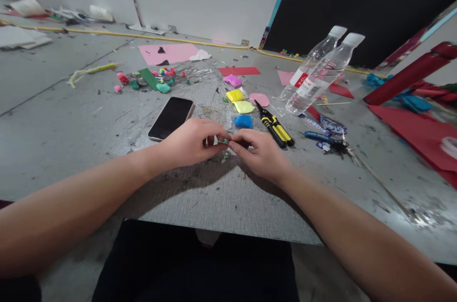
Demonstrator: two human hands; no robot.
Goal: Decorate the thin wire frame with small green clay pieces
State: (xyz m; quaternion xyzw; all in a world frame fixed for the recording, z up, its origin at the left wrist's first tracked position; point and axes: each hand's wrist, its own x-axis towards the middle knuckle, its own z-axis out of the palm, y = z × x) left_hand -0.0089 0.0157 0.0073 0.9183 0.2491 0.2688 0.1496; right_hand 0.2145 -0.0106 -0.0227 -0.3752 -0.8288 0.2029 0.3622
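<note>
Just above the table's near half, my left hand point(196, 142) pinches a small piece of green modelling clay point(223, 142) between thumb and fingers. My right hand point(257, 152) meets it, thumb and forefinger closed at the right end of the same piece. Tiny green crumbs point(226, 155) lie on the table below the fingertips. Beyond the hands sit packets of blue clay point(243, 122), yellow clay point(234, 96) and purple clay point(233, 80), with a pale yellow flattened piece point(244, 107) among them.
A phone point(172, 117) lies beside my left hand. Yellow-handled pliers point(274, 125) are right of the packets. Two plastic bottles point(317, 73) stand behind them, near keys point(342, 146) on a lanyard. Wires with coloured clay blobs point(164, 87) lie back left. Red paper point(421, 137) is at right.
</note>
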